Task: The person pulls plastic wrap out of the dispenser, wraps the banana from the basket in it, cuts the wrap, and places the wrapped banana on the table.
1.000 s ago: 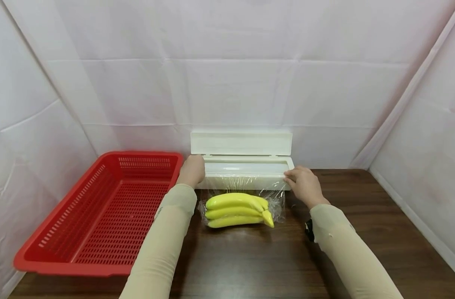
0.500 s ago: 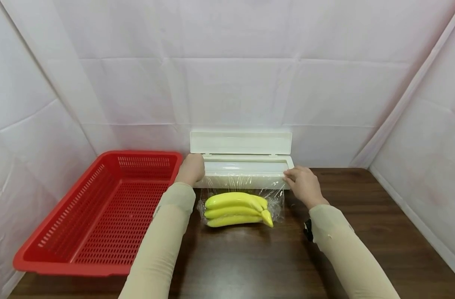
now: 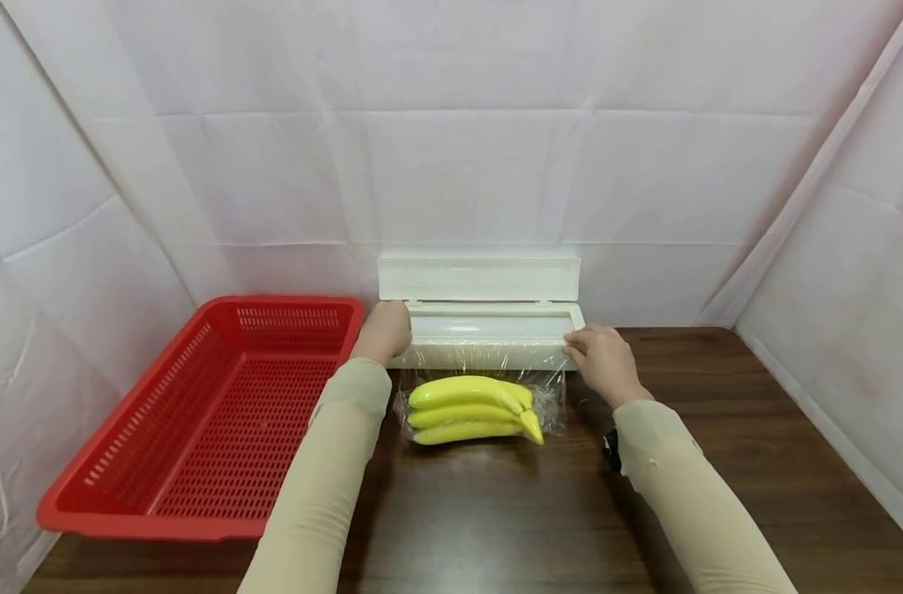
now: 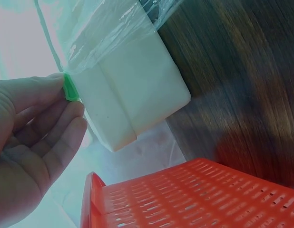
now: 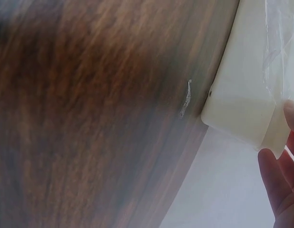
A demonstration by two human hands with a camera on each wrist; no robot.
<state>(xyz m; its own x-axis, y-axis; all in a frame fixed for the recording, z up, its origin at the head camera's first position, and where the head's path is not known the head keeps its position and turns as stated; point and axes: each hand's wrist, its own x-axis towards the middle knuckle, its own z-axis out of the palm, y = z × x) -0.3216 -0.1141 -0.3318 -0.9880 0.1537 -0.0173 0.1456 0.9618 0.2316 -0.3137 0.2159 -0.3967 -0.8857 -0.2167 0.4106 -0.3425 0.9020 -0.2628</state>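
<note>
A white cling film dispenser (image 3: pixel 488 355) stands at the back of the table, its lid (image 3: pixel 481 280) raised. Clear cling film (image 3: pixel 551 404) runs from its front over a bunch of three yellow bananas (image 3: pixel 462 408). My left hand (image 3: pixel 383 332) is at the box's left end; in the left wrist view its thumb and fingers pinch a small green slider (image 4: pixel 71 88) at the box's upper edge. At the opposite end, my right hand (image 3: pixel 605 363) grips the corner, thumb in front and fingers behind, as the right wrist view shows.
To the left sits a red perforated plastic basket (image 3: pixel 154 525), its back right corner close to my left hand. White cloth (image 3: pixel 458 165) hangs behind the dark wooden table (image 3: pixel 458 520) and along both sides. A scrap of film (image 5: pixel 186 99) lies near the box's right end.
</note>
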